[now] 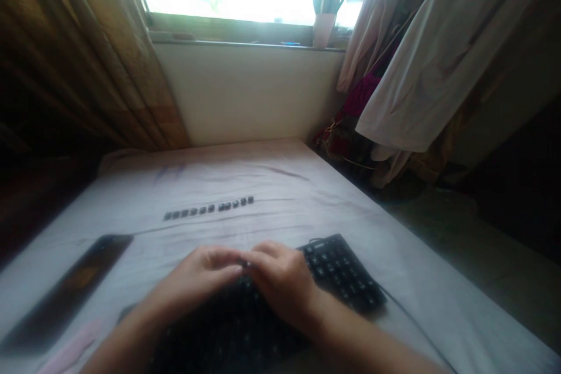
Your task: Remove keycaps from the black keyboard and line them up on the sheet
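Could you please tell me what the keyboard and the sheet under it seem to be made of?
The black keyboard looks like matte moulded plastic: dull dark keys, little glare. The pale pinkish sheet beneath it appears to be thin woven cloth, perhaps cotton, matt, with soft creases and faint stains. Blur leaves both uncertain.

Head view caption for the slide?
Over a black keyboard, left hand and right hand meet; row of keycaps beyond.

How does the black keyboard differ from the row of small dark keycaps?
The black computer keyboard is one large slab, angled, close by; the row of small dark keycaps is separate pieces lined up farther off. The left hand and right hand rest on the keyboard; nothing touches the keycaps. Both lie on the white cloth.
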`<action>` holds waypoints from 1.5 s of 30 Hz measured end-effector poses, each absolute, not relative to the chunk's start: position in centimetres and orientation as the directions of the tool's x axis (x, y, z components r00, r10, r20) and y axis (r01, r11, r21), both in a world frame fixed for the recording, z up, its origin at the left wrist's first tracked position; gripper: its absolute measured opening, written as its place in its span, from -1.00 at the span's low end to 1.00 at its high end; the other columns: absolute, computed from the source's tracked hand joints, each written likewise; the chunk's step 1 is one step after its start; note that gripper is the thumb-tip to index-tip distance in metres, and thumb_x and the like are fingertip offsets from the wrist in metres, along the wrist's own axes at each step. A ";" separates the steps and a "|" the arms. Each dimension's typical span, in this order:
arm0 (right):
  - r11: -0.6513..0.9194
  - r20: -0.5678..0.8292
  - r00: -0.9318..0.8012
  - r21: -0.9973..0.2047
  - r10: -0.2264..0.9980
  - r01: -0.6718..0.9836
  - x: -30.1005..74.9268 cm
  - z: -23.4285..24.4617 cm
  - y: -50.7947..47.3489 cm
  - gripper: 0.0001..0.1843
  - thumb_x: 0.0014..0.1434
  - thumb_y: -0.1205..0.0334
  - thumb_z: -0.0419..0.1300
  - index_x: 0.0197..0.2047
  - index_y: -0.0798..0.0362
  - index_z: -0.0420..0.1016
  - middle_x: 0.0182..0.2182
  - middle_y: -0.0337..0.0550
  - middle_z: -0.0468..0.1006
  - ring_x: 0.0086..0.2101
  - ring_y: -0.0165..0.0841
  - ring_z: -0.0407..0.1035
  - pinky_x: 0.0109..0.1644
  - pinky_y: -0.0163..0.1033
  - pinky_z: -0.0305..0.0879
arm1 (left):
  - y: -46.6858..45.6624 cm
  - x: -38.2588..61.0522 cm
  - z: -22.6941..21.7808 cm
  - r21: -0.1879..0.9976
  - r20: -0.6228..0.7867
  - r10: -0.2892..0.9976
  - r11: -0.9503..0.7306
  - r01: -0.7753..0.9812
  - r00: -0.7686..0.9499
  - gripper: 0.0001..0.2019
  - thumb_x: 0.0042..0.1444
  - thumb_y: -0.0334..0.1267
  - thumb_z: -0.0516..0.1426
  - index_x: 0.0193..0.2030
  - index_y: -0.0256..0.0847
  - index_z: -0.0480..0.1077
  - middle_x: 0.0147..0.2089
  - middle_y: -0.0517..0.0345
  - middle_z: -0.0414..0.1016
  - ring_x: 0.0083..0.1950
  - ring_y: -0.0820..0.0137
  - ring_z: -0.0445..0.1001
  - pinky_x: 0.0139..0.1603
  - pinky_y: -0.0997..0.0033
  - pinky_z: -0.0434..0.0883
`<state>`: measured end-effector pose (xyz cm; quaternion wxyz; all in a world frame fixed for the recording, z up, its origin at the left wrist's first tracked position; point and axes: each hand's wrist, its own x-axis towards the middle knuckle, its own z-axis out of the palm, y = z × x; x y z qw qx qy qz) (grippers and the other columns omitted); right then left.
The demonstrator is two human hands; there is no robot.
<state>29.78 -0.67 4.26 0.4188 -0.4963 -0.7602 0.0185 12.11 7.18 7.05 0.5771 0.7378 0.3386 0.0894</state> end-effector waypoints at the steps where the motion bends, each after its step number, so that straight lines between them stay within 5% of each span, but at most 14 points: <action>1: 0.503 0.607 -0.151 -0.464 0.780 0.729 29.8 4.4 -0.7 -0.76 0.27 0.25 0.07 -0.10 0.02 0.54 -0.36 -0.15 0.58 -0.38 -0.38 0.46 -0.29 -0.34 0.38 | 7.1 12.2 7.1 0.920 -0.246 0.597 -0.103 0.378 0.764 -0.69 0.11 -0.10 0.15 -0.04 -0.09 0.54 -0.09 0.24 0.63 0.00 0.23 0.53 0.08 0.32 0.37; 5: 0.444 0.523 -0.107 -0.578 0.846 0.685 30.8 5.6 0.2 -0.81 0.17 0.32 0.15 -0.17 0.02 0.56 -0.32 -0.15 0.58 -0.37 -0.39 0.46 -0.25 -0.32 0.38 | 7.2 11.7 7.2 0.871 -0.199 0.665 -0.217 0.441 0.720 -0.59 0.11 -0.05 0.12 0.08 -0.09 0.46 0.01 0.18 0.58 0.06 0.22 0.49 0.12 0.30 0.35; 9: 0.246 0.365 0.005 -0.639 0.931 0.729 33.8 7.2 4.2 -0.85 0.12 0.31 0.23 -0.22 0.01 0.59 -0.31 -0.18 0.61 -0.42 -0.42 0.45 -0.23 -0.32 0.37 | 8.5 9.7 6.3 0.626 -0.157 0.834 -0.330 0.707 0.529 -0.51 0.12 0.02 0.06 0.15 -0.10 0.39 0.03 0.08 0.57 0.06 0.18 0.49 0.09 0.24 0.35; 12: -0.009 0.144 0.100 -0.524 0.985 0.851 35.9 7.4 8.5 -0.82 0.14 0.26 0.22 -0.18 -0.04 0.62 -0.26 -0.22 0.64 -0.31 -0.39 0.49 -0.16 -0.35 0.34 | 9.6 8.1 5.4 0.449 -0.127 0.886 -0.348 0.823 0.445 -0.53 0.12 0.00 0.04 0.11 -0.13 0.43 0.11 0.04 0.51 0.13 0.14 0.43 0.15 0.19 0.29; 16: -0.079 0.064 0.121 -0.452 0.991 0.888 36.9 5.6 12.8 -0.80 0.14 0.25 0.21 -0.19 -0.04 0.64 -0.25 -0.17 0.66 -0.21 -0.30 0.51 -0.12 -0.32 0.32 | 10.0 7.1 5.0 0.335 -0.181 0.879 -0.366 0.868 0.440 -0.54 0.12 0.02 0.01 0.05 -0.15 0.48 0.11 0.00 0.51 0.13 0.12 0.43 0.15 0.17 0.28; 45: -0.025 0.020 0.033 -0.305 0.999 0.952 35.4 3.6 15.0 -0.71 0.17 0.21 0.12 -0.08 -0.07 0.58 -0.13 -0.14 0.62 -0.10 -0.28 0.46 -0.08 -0.30 0.28 | 9.8 7.3 5.8 0.348 -0.230 0.861 -0.364 0.864 0.455 -0.60 0.13 0.01 0.01 -0.04 -0.07 0.52 0.02 0.02 0.56 0.05 0.12 0.47 0.07 0.18 0.32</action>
